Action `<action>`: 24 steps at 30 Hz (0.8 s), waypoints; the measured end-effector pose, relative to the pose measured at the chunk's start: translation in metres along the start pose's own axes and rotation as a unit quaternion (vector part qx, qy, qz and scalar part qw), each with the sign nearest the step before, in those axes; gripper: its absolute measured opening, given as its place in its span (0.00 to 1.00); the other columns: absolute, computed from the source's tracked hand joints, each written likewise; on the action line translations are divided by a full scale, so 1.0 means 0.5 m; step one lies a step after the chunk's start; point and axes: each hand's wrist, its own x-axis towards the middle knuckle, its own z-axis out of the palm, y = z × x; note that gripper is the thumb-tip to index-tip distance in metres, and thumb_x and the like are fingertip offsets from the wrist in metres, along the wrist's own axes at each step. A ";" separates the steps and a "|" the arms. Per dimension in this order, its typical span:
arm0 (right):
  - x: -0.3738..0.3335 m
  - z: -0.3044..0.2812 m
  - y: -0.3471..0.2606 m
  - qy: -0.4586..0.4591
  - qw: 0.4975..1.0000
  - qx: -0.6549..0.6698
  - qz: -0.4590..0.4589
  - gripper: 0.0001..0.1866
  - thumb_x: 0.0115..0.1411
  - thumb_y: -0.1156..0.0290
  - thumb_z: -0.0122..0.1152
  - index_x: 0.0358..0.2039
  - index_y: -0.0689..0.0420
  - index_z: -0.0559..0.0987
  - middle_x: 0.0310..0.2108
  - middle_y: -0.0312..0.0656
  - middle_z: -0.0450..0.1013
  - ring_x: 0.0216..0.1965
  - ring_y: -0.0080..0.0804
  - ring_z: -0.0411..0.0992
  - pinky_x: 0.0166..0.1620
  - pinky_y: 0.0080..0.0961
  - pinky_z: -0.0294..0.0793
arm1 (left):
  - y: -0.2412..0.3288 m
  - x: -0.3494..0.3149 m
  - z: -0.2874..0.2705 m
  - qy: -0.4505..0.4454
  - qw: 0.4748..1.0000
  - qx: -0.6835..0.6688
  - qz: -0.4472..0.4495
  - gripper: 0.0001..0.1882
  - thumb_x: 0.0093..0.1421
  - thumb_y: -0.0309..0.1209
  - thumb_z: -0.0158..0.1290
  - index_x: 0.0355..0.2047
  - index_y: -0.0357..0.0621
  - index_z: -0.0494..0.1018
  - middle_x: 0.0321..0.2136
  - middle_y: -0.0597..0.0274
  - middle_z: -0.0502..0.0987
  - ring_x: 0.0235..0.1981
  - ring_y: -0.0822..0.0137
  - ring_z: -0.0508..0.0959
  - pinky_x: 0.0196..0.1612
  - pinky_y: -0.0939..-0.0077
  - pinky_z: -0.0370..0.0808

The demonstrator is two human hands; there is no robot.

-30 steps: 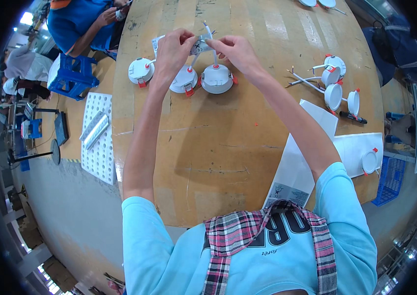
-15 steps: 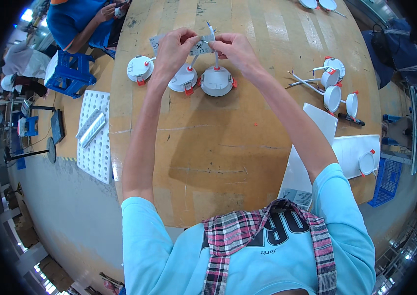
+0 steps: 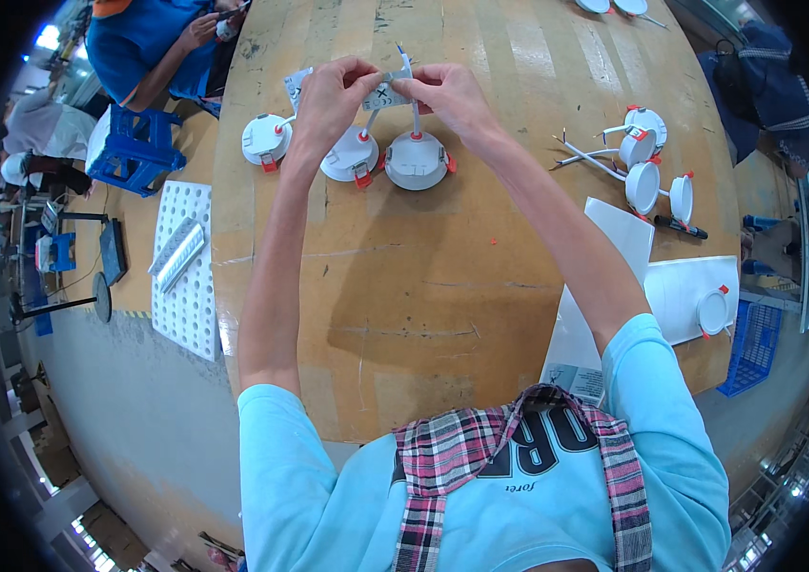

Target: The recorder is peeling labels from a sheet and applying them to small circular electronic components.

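Note:
Between my two hands is a silver-grey printed label (image 3: 383, 98), placed against the white cable of a round white downlight (image 3: 416, 164). My left hand (image 3: 334, 103) pinches the label's left part, its fingers closed. At the cable, my right hand (image 3: 450, 99) pinches the label's other end. That downlight stands on the table with its cable pointing up and red spring clips at its sides. Just left of it is a second downlight (image 3: 349, 158), its cable partly hidden behind my left hand. Further left, a third downlight (image 3: 266, 139) has a similar label (image 3: 296, 88) on its cable.
Several downlights (image 3: 642, 188) with bare-ended cables lie at the right, near a black marker (image 3: 681, 228). White sheets (image 3: 666, 276) lie at the right edge, one under a downlight (image 3: 712, 312). Another person (image 3: 152, 52) sits at the far left beside blue stools (image 3: 134, 148).
The label's free part between my hands has swung slightly as my fingers shift along it. My right hand has come a little closer to my left. The downlights stand as before.

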 end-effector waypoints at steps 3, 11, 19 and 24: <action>-0.004 -0.010 0.000 -0.025 1.000 0.012 0.013 0.15 0.54 0.66 0.63 0.36 0.66 0.80 0.26 0.39 0.75 0.27 0.21 0.71 0.32 0.20 0.72 | -0.004 -0.002 0.000 -0.015 1.000 0.015 0.008 0.11 0.59 0.31 0.55 0.37 0.35 0.77 0.28 0.61 0.80 0.29 0.75 0.77 0.34 0.79 0.73; -0.166 -0.118 -0.093 0.126 0.970 -0.180 -0.104 0.15 0.57 0.69 0.59 0.40 0.67 0.78 0.36 0.47 0.77 0.38 0.34 0.75 0.43 0.28 0.73 | 0.129 -0.126 0.031 0.156 0.980 0.064 0.107 0.13 0.57 0.30 0.56 0.43 0.39 0.76 0.30 0.56 0.78 0.31 0.67 0.76 0.37 0.73 0.72; -0.632 -0.255 -0.045 0.176 0.918 -0.347 -0.075 0.10 0.53 0.81 0.59 0.37 0.61 0.77 0.34 0.45 0.73 0.37 0.41 0.72 0.42 0.30 0.70 | 0.237 -0.444 0.195 -0.346 0.913 -0.184 -0.116 0.13 0.62 0.29 0.50 0.45 0.35 0.73 0.32 0.59 0.80 0.28 0.74 0.78 0.32 0.81 0.73; -0.726 -0.203 0.006 0.164 0.895 -0.410 -0.064 0.14 0.50 0.81 0.59 0.39 0.59 0.75 0.40 0.46 0.69 0.44 0.46 0.66 0.48 0.36 0.65 | 0.273 -0.505 0.266 -0.393 0.865 -0.274 -0.151 0.20 0.62 0.29 0.51 0.53 0.32 0.64 0.34 0.54 0.80 0.30 0.73 0.79 0.33 0.79 0.75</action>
